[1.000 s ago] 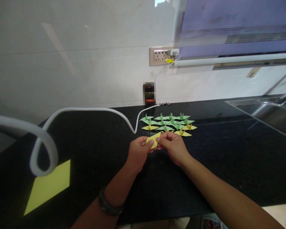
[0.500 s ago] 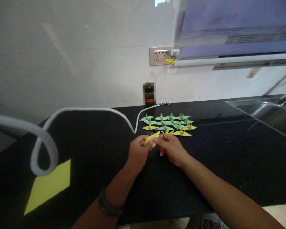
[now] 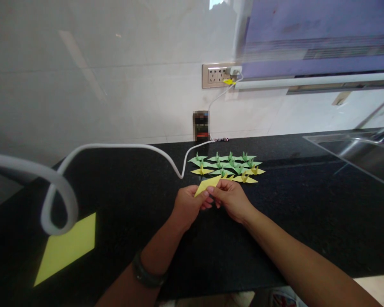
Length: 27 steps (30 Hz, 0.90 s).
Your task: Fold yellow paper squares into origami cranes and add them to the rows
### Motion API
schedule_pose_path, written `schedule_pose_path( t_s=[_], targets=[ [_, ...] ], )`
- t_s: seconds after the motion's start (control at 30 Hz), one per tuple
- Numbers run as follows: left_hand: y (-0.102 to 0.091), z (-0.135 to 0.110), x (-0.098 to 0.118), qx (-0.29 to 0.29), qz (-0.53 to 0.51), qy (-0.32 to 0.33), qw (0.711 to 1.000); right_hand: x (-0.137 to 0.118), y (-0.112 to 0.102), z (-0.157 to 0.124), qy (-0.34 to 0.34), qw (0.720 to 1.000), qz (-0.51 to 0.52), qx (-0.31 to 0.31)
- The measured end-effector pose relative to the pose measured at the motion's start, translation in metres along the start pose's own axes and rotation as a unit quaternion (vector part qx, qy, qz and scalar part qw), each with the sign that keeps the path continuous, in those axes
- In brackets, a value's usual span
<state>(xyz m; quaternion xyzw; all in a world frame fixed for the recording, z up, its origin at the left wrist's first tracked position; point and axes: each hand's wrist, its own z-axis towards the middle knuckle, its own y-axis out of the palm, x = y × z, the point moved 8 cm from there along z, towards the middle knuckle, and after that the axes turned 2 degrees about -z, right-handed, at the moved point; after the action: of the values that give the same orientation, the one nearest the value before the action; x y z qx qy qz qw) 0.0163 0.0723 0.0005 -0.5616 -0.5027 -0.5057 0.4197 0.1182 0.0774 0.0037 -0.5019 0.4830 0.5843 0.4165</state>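
Note:
A folded piece of yellow paper (image 3: 207, 184) is held just above the dark counter between both hands. My left hand (image 3: 188, 202) pinches its lower left side, thumb on top. On its right edge my right hand (image 3: 232, 197) closes with thumb and fingertips, the two thumbs nearly meeting. Behind the hands stand rows of folded paper cranes, several green cranes (image 3: 231, 163) and several yellow cranes (image 3: 201, 171) nearer to me. The hands partly cover one of the yellow ones. Flat on the counter at the left lies a yellow sheet (image 3: 70, 247).
A thick white cable (image 3: 121, 146) loops in front of the yellow sheet and runs over the counter (image 3: 121, 204). Against the wall leans a blurred dark phone-like object (image 3: 201, 126). A wall socket (image 3: 213, 76) holds a white plug. At the right is a metal sink (image 3: 365, 153).
The folded yellow paper has shifted slightly right and more of its face shows. The left fingers now show beneath it. The cranes and the sheet stay put.

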Motion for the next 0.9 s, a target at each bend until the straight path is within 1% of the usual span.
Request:
schedule_pose_path(
  t_s=[0.23, 0.3, 0.47, 0.57, 0.73, 0.8, 0.9],
  targets=[
    [0.005, -0.002, 0.003, -0.028, -0.008, -0.001, 1.000, -0.006, -0.014, 0.000, -0.040, 0.997, -0.029, 0.068],
    [0.006, -0.002, 0.004, -0.035, -0.016, 0.008, 0.999, -0.008, -0.015, 0.000, -0.044, 0.996, -0.030, 0.074],
    [-0.001, 0.000, 0.007, -0.002, 0.005, 0.039, 0.999, -0.008, -0.011, 0.001, -0.043, 0.998, -0.008, 0.055],
    [-0.004, 0.000, 0.008, 0.005, 0.019, 0.052, 0.998, -0.009, -0.007, 0.001, -0.040, 0.998, 0.018, 0.039],
    [-0.010, 0.000, 0.011, 0.030, 0.028, 0.059, 0.997, -0.013, -0.012, 0.001, -0.055, 0.994, 0.072, 0.067],
    [-0.010, 0.000, 0.013, 0.030, 0.019, 0.062, 0.997, -0.012, -0.009, 0.001, -0.044, 0.994, 0.088, 0.050],
    [-0.006, 0.000, 0.012, 0.015, 0.009, 0.060, 0.998, -0.010, 0.000, 0.000, -0.022, 0.996, 0.090, 0.005]
  ],
)
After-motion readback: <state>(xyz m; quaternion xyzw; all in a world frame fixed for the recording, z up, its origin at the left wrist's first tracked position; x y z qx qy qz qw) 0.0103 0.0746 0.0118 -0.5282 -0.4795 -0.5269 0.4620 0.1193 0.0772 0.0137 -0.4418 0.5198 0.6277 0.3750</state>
